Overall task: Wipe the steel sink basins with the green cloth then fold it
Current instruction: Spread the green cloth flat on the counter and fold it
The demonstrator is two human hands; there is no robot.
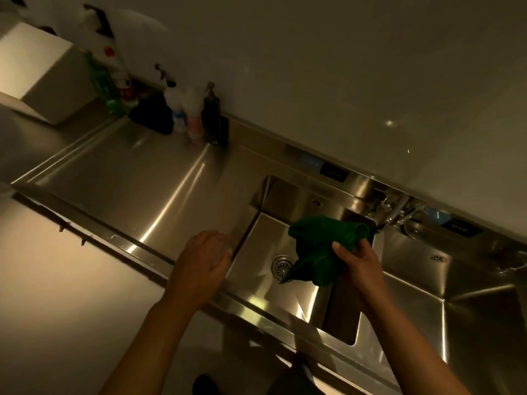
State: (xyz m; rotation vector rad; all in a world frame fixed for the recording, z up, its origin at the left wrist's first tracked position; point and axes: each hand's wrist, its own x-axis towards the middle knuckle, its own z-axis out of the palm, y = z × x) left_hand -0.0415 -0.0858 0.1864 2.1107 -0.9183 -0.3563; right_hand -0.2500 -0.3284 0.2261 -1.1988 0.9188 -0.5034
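A crumpled green cloth [322, 246] hangs bunched above the middle steel basin [256, 283], over its round drain [282, 265]. My right hand [359, 266] grips the cloth from the right side, thumb on top. My left hand [204, 260] rests flat on the basin's left rim, fingers spread, holding nothing. A second steel basin [479, 323] lies to the right, past a narrow divider. The left part of the unit is a flat steel drainboard [128, 178].
Several bottles and a dark pump dispenser [212, 115] stand at the back of the drainboard by the wall. A white box [42, 78] sits at the far left. Taps and fittings [390, 206] sit behind the basins. A glass [416, 226] lies at the right basin's back.
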